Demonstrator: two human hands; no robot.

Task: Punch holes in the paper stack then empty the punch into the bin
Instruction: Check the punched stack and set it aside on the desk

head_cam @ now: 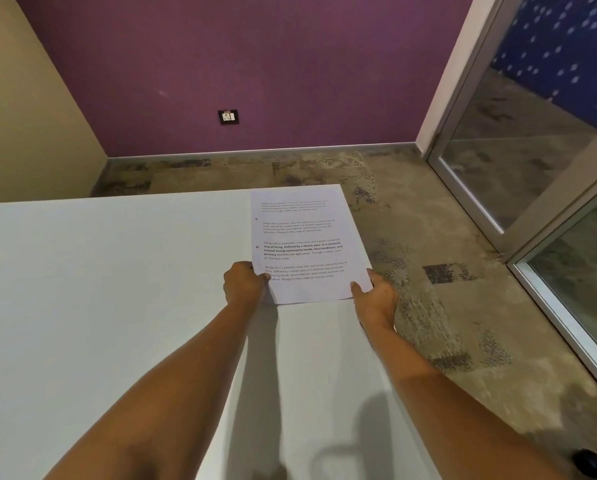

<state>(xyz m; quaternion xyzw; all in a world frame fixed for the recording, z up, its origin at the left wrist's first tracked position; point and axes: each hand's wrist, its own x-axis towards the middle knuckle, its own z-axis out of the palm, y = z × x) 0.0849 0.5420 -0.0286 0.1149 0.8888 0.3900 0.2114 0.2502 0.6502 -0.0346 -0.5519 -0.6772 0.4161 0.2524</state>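
Observation:
A white paper stack [307,237] printed with paragraphs of text lies at the far right corner of the white table [99,289]. Two small punched holes show along the stack's left margin. My left hand [243,284] pinches the stack's near left corner. At the near right corner, my right hand [376,296] grips the stack with the thumb on top. The right edge of the stack hangs slightly past the table's edge. No hole punch and no bin are in view.
The table's right edge runs diagonally from the far corner toward me, with mottled concrete floor [446,323] beyond it. A purple wall [255,64] with a socket stands behind. Glass door panels [532,150] are at the right. A dark object [594,462] sits at the bottom right corner.

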